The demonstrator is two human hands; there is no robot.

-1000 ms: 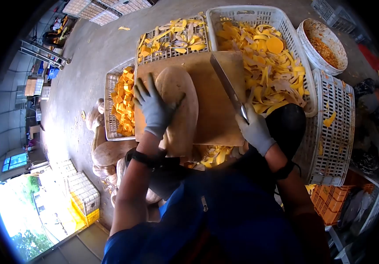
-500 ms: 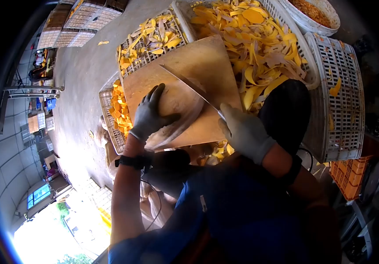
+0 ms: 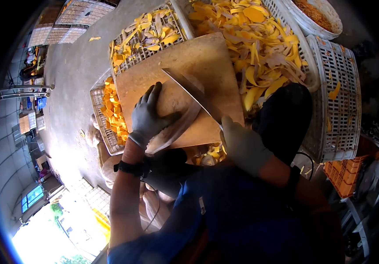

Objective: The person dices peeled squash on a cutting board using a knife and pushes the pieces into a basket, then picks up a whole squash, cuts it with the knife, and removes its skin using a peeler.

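A long, pale-skinned squash (image 3: 188,118) lies on a wooden cutting board (image 3: 211,55). My left hand (image 3: 147,116), in a grey glove, holds the squash on its left side, with the thumb set apart from the fingers. In my gloved right hand (image 3: 244,147) is the handle of a large knife (image 3: 191,91). Its blade slants across the upper right part of the squash, tip pointing up and left. Whether the edge touches the skin I cannot tell. My left hand and wrist hide part of the squash.
A large crate of orange peelings (image 3: 260,53) stands behind the board, beside a smaller crate of peelings (image 3: 150,33). Orange chunks (image 3: 114,110) fill a basket at the left. A white bucket (image 3: 317,20) and an upright white crate (image 3: 337,101) stand at the right.
My right hand and the knife handle have come slightly down towards my body, and the blade lies at a steeper slant. My left hand stays on the squash. The view has shifted a little.
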